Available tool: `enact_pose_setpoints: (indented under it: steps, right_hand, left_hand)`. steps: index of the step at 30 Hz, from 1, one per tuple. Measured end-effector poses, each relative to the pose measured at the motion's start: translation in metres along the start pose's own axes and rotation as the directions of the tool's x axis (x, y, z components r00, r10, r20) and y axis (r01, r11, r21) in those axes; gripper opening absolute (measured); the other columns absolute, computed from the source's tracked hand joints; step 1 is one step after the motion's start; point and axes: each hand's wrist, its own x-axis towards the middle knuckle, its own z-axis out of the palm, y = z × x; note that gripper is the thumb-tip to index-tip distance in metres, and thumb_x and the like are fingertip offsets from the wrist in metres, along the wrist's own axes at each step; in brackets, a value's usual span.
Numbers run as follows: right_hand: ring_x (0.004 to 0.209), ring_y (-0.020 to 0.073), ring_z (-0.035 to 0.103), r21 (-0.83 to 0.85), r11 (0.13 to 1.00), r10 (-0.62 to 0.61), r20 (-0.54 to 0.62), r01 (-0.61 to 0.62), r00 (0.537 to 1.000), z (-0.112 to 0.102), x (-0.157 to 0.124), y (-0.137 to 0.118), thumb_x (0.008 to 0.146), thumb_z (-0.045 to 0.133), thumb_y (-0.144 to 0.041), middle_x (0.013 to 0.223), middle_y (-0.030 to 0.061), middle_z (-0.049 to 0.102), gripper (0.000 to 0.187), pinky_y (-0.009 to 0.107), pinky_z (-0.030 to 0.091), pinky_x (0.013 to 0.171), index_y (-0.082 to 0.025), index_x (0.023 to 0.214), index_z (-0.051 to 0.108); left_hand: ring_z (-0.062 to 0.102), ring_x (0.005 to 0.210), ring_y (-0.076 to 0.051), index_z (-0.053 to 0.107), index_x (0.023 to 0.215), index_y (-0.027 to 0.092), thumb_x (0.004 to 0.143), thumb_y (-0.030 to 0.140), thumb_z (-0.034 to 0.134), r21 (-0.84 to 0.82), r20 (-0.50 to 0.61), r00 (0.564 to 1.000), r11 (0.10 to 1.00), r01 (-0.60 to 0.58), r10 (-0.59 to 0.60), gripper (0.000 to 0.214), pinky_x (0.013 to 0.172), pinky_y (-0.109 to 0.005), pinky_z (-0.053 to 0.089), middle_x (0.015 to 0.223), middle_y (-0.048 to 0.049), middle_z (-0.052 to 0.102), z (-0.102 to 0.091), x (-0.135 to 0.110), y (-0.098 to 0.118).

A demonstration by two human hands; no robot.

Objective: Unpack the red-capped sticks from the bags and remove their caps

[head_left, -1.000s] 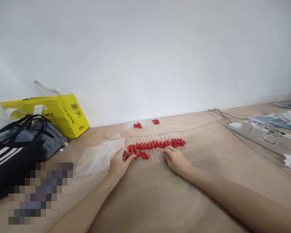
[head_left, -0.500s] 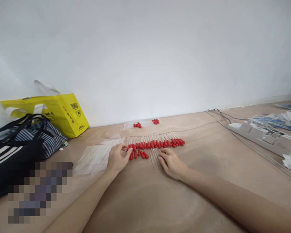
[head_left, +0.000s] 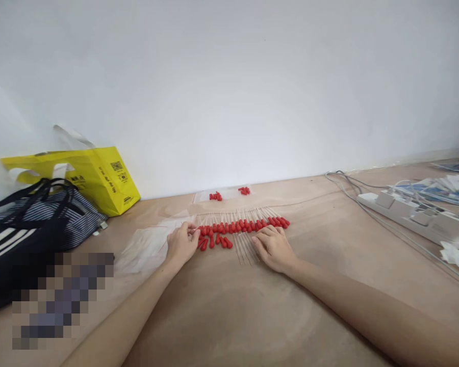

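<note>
A row of glass droppers (head_left: 248, 214) with red rubber bulbs (head_left: 233, 227) lies across the table, tubes pointing to the wall. In front of its left part are loose red bulbs (head_left: 217, 240), and to their right several bare glass tubes (head_left: 245, 248) lie side by side. My left hand (head_left: 180, 243) is at the row's left end, its bent fingers and thumb slightly apart next to the bulbs. My right hand (head_left: 276, 248) rests palm down at the right of the bare tubes, fingers extended toward the row and covering part of it.
Clear plastic bags (head_left: 145, 247) lie left of my left hand. Two small bulb clusters (head_left: 215, 196) sit on a bag by the wall. A yellow bag (head_left: 103, 178) and a dark bag (head_left: 34, 239) stand left. A power strip (head_left: 416, 214) with cables is at the right.
My left hand has drawn a little left, off the bulbs it was touching. The right hand has shifted slightly right and up, its fingers now against the row.
</note>
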Motion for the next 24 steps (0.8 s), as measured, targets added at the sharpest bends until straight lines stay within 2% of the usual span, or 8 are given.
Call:
enact_pose_setpoints:
  steps: [2, 5, 9, 12, 14, 16, 20, 24]
  right_hand:
    - [0.080, 0.0162, 0.051, 0.002, 1.000, -0.010, -0.036, 0.010, 0.999, 0.002, 0.000, 0.002, 0.083, 0.043, -0.024, 0.078, 0.0029, 0.062, 0.019, 0.033, 0.031, 0.075, -0.019, 0.076, 0.060]
    - [0.084, 0.0174, 0.051, 0.001, 0.999, -0.035, -0.111, 0.035, 0.993, 0.003, 0.000, 0.001, 0.080, 0.047, -0.024, 0.087, 0.0049, 0.061, 0.018, 0.033, 0.032, 0.075, -0.020, 0.091, 0.060]
    - [0.101, 0.0214, 0.046, -0.066, 0.992, -0.120, -0.217, 0.108, 0.969, 0.001, 0.000, -0.004, 0.079, 0.049, -0.029, 0.115, 0.0124, 0.051, 0.038, 0.035, 0.032, 0.083, -0.016, 0.114, 0.050]
    - [0.110, 0.0225, 0.041, -0.112, 0.963, -0.263, -0.182, 0.246, 0.948, -0.001, 0.001, -0.007, 0.080, 0.049, -0.034, 0.122, 0.0103, 0.047, 0.041, 0.039, 0.024, 0.092, -0.020, 0.118, 0.047]
    - [0.111, 0.0216, 0.041, -0.107, 0.942, -0.330, -0.137, 0.317, 0.934, 0.000, 0.002, -0.009, 0.082, 0.048, -0.034, 0.116, 0.0064, 0.054, 0.034, 0.042, 0.016, 0.096, -0.025, 0.115, 0.050]
    - [0.106, 0.0196, 0.045, -0.082, 0.936, -0.348, -0.096, 0.341, 0.933, 0.001, 0.002, -0.010, 0.084, 0.045, -0.031, 0.101, 0.0033, 0.062, 0.026, 0.043, 0.013, 0.096, -0.026, 0.108, 0.054]
    - [0.079, 0.0145, 0.052, -0.055, 0.939, -0.341, -0.013, 0.340, 0.940, 0.005, 0.003, -0.011, 0.084, 0.038, -0.017, 0.072, 0.0003, 0.063, 0.024, 0.040, 0.018, 0.092, -0.024, 0.093, 0.060]
    - [0.070, 0.0134, 0.049, -0.069, 0.928, -0.369, -0.019, 0.367, 0.929, 0.007, 0.004, -0.011, 0.081, 0.038, -0.012, 0.073, 0.0021, 0.061, 0.023, 0.037, 0.022, 0.085, -0.018, 0.090, 0.058]
  left_hand:
    - [0.059, 0.079, -0.019, 0.050, 0.085, 0.018, 0.073, 0.030, 0.047, -0.042, -0.134, 0.990, 0.998, -0.039, 0.033, 0.017, 0.072, -0.032, 0.041, 0.079, -0.0038, 0.064, -0.004, -0.008, 0.000]
    - [0.058, 0.075, -0.019, 0.049, 0.085, 0.018, 0.074, 0.031, 0.048, -0.084, -0.293, 0.934, 0.968, -0.238, 0.204, 0.017, 0.072, -0.032, 0.042, 0.077, -0.0037, 0.062, -0.007, -0.028, 0.003]
    - [0.056, 0.076, -0.018, 0.051, 0.084, 0.019, 0.078, 0.027, 0.046, -0.048, -0.217, 0.857, 0.872, -0.487, 0.467, 0.011, 0.073, -0.032, 0.039, 0.078, -0.0023, 0.061, -0.002, -0.054, 0.019]
    - [0.055, 0.078, -0.017, 0.053, 0.083, 0.020, 0.080, 0.024, 0.045, -0.042, -0.153, 0.803, 0.808, -0.587, 0.576, 0.009, 0.075, -0.033, 0.037, 0.079, -0.0016, 0.062, 0.004, -0.061, 0.034]
    - [0.055, 0.078, -0.017, 0.053, 0.083, 0.020, 0.081, 0.023, 0.044, -0.055, -0.142, 0.785, 0.787, -0.615, 0.603, 0.010, 0.076, -0.033, 0.036, 0.078, -0.0013, 0.063, 0.006, -0.062, 0.041]
    - [0.054, 0.077, -0.016, 0.054, 0.083, 0.020, 0.081, 0.023, 0.044, -0.072, -0.136, 0.781, 0.780, -0.622, 0.610, 0.011, 0.076, -0.033, 0.035, 0.078, -0.0014, 0.063, 0.008, -0.061, 0.046]
    - [0.053, 0.080, -0.017, 0.055, 0.089, 0.020, 0.081, 0.025, 0.045, -0.084, -0.092, 0.781, 0.777, -0.624, 0.617, 0.014, 0.078, -0.035, 0.034, 0.082, -0.0027, 0.063, 0.011, -0.059, 0.048]
    - [0.051, 0.092, -0.020, 0.056, 0.099, 0.021, 0.081, 0.029, 0.046, -0.077, -0.043, 0.763, 0.759, -0.646, 0.645, 0.022, 0.085, -0.037, 0.032, 0.095, -0.0037, 0.063, 0.016, -0.057, 0.051]
